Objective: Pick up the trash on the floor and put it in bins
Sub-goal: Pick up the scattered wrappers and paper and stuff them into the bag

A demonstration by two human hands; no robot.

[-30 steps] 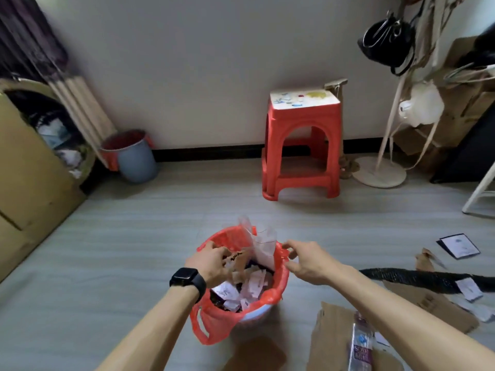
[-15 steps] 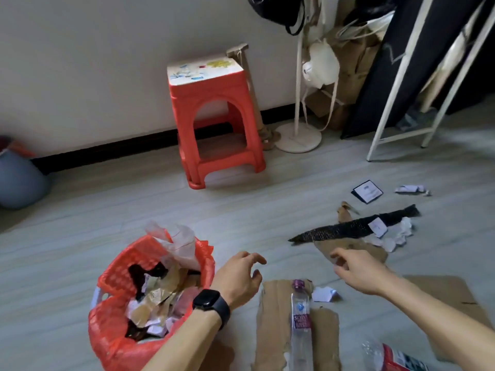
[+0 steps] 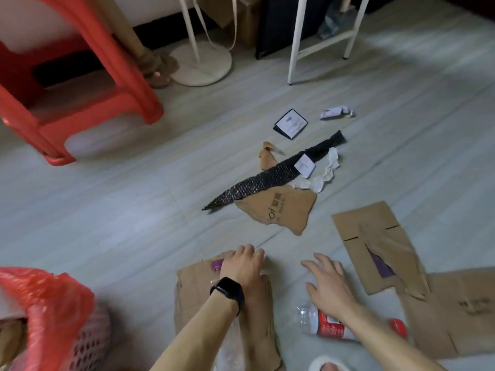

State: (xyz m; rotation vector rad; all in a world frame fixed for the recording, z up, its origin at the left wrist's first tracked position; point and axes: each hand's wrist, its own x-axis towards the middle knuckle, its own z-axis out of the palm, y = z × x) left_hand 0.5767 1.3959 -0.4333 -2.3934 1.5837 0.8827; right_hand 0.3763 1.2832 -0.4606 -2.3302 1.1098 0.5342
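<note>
1. The step in hand is gathering trash from the floor; as far as I can see, nothing is lifted yet.
2. The left hand (image 3: 242,266) curves over the purple-capped bottle (image 3: 216,264), which lies on a cardboard sheet (image 3: 187,295). I cannot tell whether it actually grips the bottle.
3. The right hand (image 3: 325,285) hovers with fingers spread wide, holding nothing, just above the red-labelled bottle (image 3: 321,326).
4. A black bubble-wrap strip (image 3: 267,179) and torn cardboard (image 3: 284,214) lie further ahead.
5. The next move likely calls for closing on a bottle and carrying it left to the red-bagged bin (image 3: 51,295).

Red stool (image 3: 80,84), black scaly strip (image 3: 270,178), brown cardboard (image 3: 281,212).
</note>
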